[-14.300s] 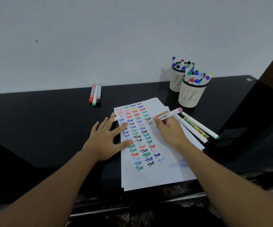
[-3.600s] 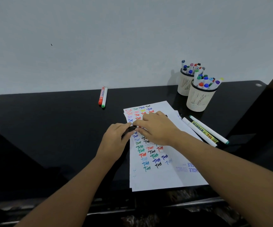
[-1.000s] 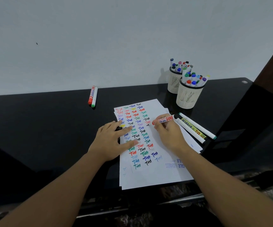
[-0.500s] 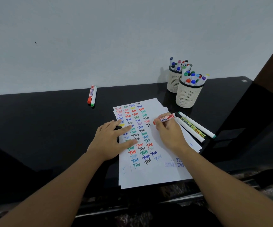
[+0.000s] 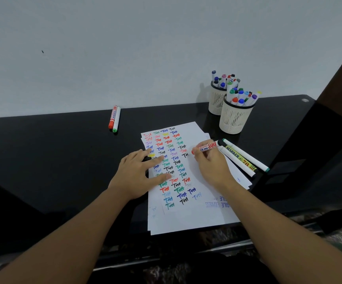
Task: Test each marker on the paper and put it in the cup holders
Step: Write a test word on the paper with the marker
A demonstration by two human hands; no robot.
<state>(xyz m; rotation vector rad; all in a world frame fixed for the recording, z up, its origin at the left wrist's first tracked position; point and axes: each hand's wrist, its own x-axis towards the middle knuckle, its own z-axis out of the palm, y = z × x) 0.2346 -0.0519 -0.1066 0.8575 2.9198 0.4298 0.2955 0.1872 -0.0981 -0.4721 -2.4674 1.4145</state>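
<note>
Resting in right hand [image 5: 211,167] (pinched): marker [image 5: 207,147]

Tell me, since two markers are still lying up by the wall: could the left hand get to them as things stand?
Probably yes. The left hand lies flat on the paper, and only bare black table lies between it and the two markers.

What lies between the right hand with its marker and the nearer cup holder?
In the head view, only bare black tabletop and the paper's far corner lie between the right hand and the nearer cup holder.

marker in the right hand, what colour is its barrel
White with red lettering on the marker, seen in the head view.
</note>
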